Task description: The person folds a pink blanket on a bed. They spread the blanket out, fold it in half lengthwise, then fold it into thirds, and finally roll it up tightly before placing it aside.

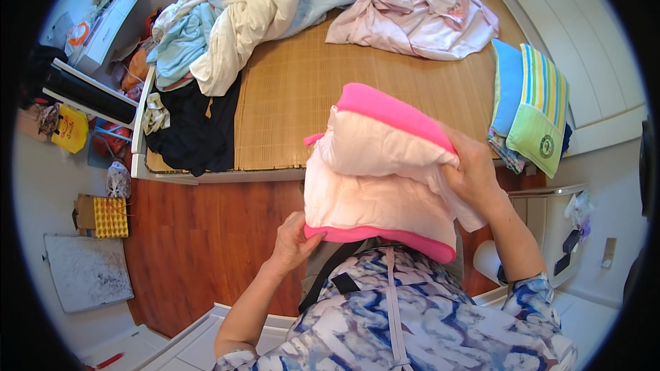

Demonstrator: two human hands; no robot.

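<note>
A padded pale pink cloth piece [379, 193] with bright pink edging hangs between my two hands, folded over on itself in front of my body. My left hand [294, 242] pinches its lower left corner, thumb on the pink edge. On the other side, my right hand [472, 167] grips the upper right end of the fold, some of its fingers hidden. A narrow pink tab sticks out at the left. What the cloth piece is, I cannot tell. Behind it lies a bed with a woven mat [289, 98].
On the bed are a crumpled pink cloth [417, 15], a white quilt [252, 15], a light blue cloth [185, 46] and black clothing [193, 131]. Pillows [539, 108] are stacked at the right edge. A beige cabinet [541, 216] stands at right; boxes [111, 216] stand left on the wooden floor [206, 237].
</note>
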